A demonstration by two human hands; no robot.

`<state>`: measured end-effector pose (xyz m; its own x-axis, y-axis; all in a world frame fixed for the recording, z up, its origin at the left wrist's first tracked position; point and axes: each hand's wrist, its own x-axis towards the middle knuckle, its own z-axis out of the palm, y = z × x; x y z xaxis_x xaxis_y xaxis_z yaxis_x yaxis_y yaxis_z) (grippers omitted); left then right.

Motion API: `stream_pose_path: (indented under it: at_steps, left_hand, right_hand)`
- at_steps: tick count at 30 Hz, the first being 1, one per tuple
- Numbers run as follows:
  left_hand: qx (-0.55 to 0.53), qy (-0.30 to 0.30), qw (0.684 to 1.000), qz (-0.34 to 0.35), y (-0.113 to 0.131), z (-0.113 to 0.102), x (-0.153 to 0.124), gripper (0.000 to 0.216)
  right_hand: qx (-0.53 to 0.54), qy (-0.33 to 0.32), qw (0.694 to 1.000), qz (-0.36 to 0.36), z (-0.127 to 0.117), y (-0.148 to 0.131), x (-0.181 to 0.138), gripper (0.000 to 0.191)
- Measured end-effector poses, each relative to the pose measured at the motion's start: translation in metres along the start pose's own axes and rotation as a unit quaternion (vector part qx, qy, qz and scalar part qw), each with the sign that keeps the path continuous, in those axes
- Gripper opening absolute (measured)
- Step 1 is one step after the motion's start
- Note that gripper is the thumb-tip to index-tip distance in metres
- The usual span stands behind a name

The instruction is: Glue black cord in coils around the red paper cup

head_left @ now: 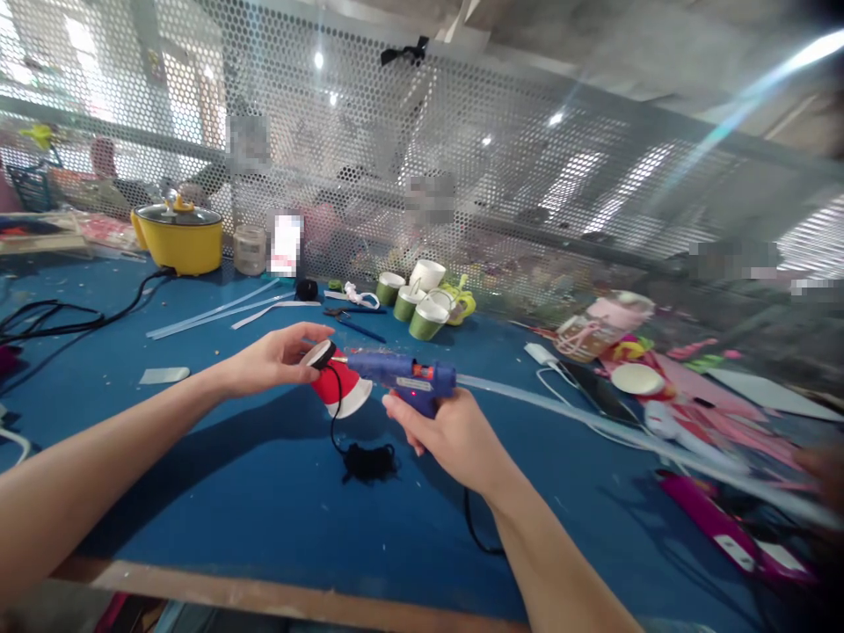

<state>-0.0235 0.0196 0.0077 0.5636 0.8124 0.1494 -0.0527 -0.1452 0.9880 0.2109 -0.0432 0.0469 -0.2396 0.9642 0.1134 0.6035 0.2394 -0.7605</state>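
Observation:
My left hand point(280, 356) grips a small red cup point(343, 387) by its narrow end, tilted with its white rim toward the table. Black yarn point(338, 396) circles that narrow end and trails down to a loose black bundle point(370, 462) on the table. Wrapped round the handle of a blue hot glue gun point(389, 367) is my right hand point(458, 431). The gun's nozzle points left, at or very near the yarn; whether it touches I cannot tell. A long clear glue stick point(527, 395) extends from the gun's back toward the right.
Small green-and-white buckets point(430, 318) stand at the back by the perforated metal screen point(514, 202). Pliers point(356, 325) lie before them. A yellow electric pot point(181, 242) is back left. At right are a phone point(597, 391), a pink-lidded jar point(603, 325) and a magenta power strip point(725, 527).

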Motion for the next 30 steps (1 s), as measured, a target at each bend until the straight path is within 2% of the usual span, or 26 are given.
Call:
stream_pose_path:
  at_steps: [5,14,26,30]
  left_hand:
    - [0.001,0.005,1.000,0.002,-0.0012,0.0008,0.0002,0.052]
    - [0.020,-0.002,1.000,0.003,-0.0004,0.0008,0.0001,0.052]
    - [0.036,-0.020,0.999,0.018,-0.0027,-0.0013,0.0002,0.054]
    - [0.031,-0.029,0.999,0.023,-0.0030,-0.0013,-0.0001,0.054]
  right_hand:
    - [-0.067,0.028,0.997,-0.040,0.0043,0.0029,-0.0009,0.017]
    - [-0.136,0.041,0.989,-0.047,0.0061,0.0031,-0.0038,0.021]
    - [-0.141,0.053,0.988,-0.041,0.0044,0.0048,-0.0028,0.024]
    - [-0.147,0.038,0.988,-0.035,0.0048,0.0037,-0.0035,0.024]
